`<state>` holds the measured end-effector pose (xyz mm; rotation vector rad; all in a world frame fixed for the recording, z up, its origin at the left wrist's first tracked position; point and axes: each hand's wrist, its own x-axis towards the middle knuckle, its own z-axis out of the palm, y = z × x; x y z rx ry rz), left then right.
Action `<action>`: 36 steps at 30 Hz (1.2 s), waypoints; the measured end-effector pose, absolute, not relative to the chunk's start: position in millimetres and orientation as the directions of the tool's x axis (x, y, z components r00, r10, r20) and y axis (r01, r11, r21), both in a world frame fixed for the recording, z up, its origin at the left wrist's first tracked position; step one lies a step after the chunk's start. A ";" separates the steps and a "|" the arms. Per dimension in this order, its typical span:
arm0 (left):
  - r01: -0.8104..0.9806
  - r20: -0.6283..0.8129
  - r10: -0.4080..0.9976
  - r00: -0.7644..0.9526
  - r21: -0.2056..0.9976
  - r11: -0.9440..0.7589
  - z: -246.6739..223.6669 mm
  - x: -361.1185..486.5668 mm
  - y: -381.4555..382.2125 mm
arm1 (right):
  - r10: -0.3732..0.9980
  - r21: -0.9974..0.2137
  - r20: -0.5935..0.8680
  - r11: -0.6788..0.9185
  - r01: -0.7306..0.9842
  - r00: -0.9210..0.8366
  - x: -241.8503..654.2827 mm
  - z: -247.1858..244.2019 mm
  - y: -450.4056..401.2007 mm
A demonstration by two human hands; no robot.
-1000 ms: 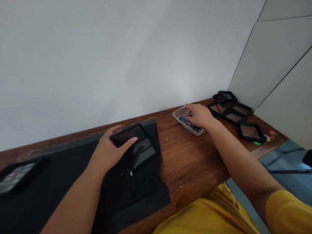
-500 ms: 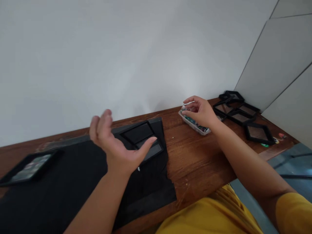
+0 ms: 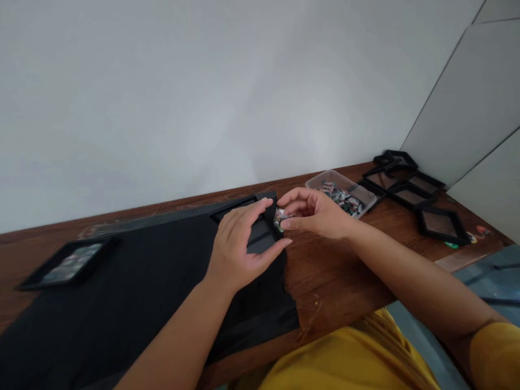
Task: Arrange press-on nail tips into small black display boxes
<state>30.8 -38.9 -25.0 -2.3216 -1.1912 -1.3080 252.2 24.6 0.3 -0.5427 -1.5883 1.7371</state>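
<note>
My right hand [image 3: 314, 214] pinches a small bunch of shiny coloured pieces [image 3: 279, 218] at its fingertips. Facing it, my left hand [image 3: 239, 246] is cupped with the thumb and fingers apart and nothing between them. Behind and under the left hand, a black frame [image 3: 260, 233] lies on the black cloth [image 3: 142, 281], partly hidden. Beyond my right hand stands a clear plastic box [image 3: 368, 196] holding several similar coloured pieces.
Another black frame [image 3: 44, 265] with a pale coloured filling lies at the left. Several black frames [image 3: 442, 223] are grouped at the right of the wooden table [image 3: 337, 271]. A pale wall [image 3: 203, 97] rises behind.
My right hand has moved left from the box, now with coloured pieces in its fingers. My left hand has moved right and turned towards it, over the frame.
</note>
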 end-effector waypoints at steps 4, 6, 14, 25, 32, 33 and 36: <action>0.745 0.764 0.592 0.255 0.235 -0.624 -28.2 27.4 -38.3 | 0.698 -0.971 0.141 -0.041 -0.236 -0.702 250.4 0.6 21.7; 0.743 0.758 0.603 0.248 0.250 -0.621 -30.7 25.8 -37.0 | 0.688 -0.968 0.135 -0.063 -0.244 -0.713 249.5 0.1 21.5; 0.658 0.859 0.435 0.271 0.164 -0.735 -30.6 26.1 -32.8 | 0.667 -0.953 0.064 -0.180 -0.244 -0.742 244.6 -4.9 24.6; 0.604 0.831 0.520 0.198 0.315 -0.733 -33.7 20.3 -29.9 | 0.671 -0.941 0.032 -0.230 -0.248 -0.741 234.6 -12.5 27.3; 0.584 0.822 0.538 0.185 0.349 -0.733 -33.2 14.0 -28.8 | 0.706 -0.934 0.007 -0.248 -0.256 -0.708 227.5 -16.8 26.6; 0.587 0.823 0.540 0.178 0.352 -0.730 -32.4 13.4 -29.0 | 0.712 -0.933 -0.002 -0.253 -0.254 -0.702 227.2 -16.7 26.5; 0.602 0.822 0.546 0.159 0.357 -0.714 -28.3 11.7 -30.0 | 0.724 -0.933 -0.030 -0.268 -0.241 -0.689 227.4 -16.0 26.5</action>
